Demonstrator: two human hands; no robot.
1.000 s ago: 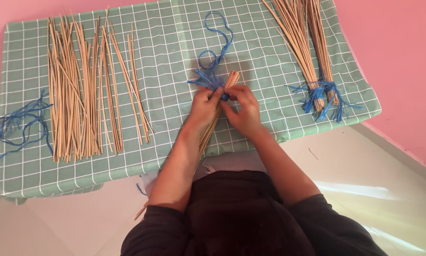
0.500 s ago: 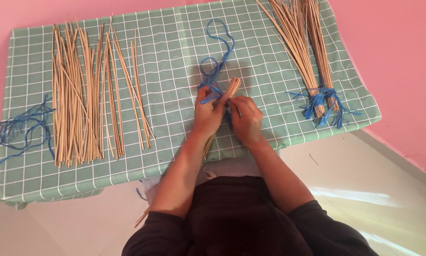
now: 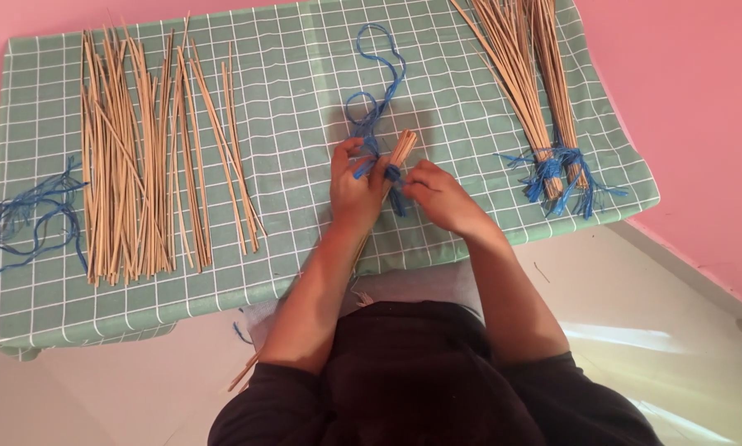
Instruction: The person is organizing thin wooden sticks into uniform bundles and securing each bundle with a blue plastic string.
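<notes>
A thin bundle of tan sticks (image 3: pixel 402 149) lies at the middle of the table, its far tip pointing away from me and its near end running under my left forearm. A blue string (image 3: pixel 376 91) is wound around it and trails off in loops toward the far edge. My left hand (image 3: pixel 353 192) grips the bundle and pinches the string beside the blue knot. My right hand (image 3: pixel 441 196) holds the string's short end just right of the knot.
Loose tan sticks (image 3: pixel 139 157) are spread over the left of the green checked tablecloth (image 3: pixel 296 74). A tangle of blue string (image 3: pixel 24 219) lies at the left edge. Two tied stick bundles (image 3: pixel 536 91) with blue ties rest at the far right. Pink walls surround the table.
My right hand has slid slightly right and outward from the bundle, drawing the string end with it. My left hand stays on the bundle, its fingers shifted up on the string.
</notes>
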